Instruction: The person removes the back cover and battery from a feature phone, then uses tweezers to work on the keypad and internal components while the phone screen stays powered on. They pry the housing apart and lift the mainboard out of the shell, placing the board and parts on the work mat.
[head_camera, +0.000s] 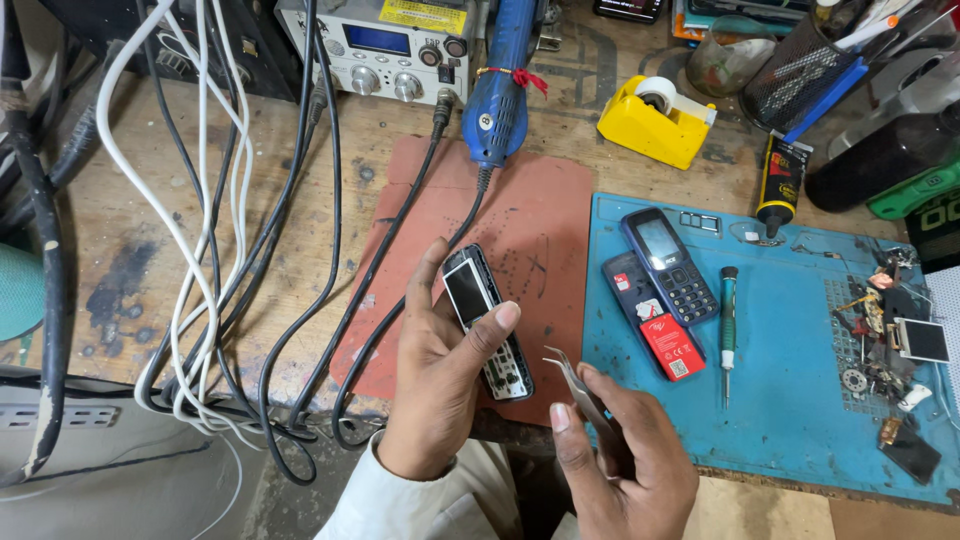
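the wooden bench runs across the whole view, its left half crossed by a bundle of white and black cables. a blue work mat covers the right side and a red mat lies in the middle, with bare red surface open above the hands up to the blue hot-air handle. the left hand rises from the lower edge, palm turned inward, thumb and fingers grasping a stripped phone board tilted over the red mat's near edge. the right hand sits just beside it, lower, fingers pinched around metal tweezers whose tips point up-left, close to the board but apart from it. a blue keypad phone and a green screwdriver lie on the blue mat, well clear of both hands.
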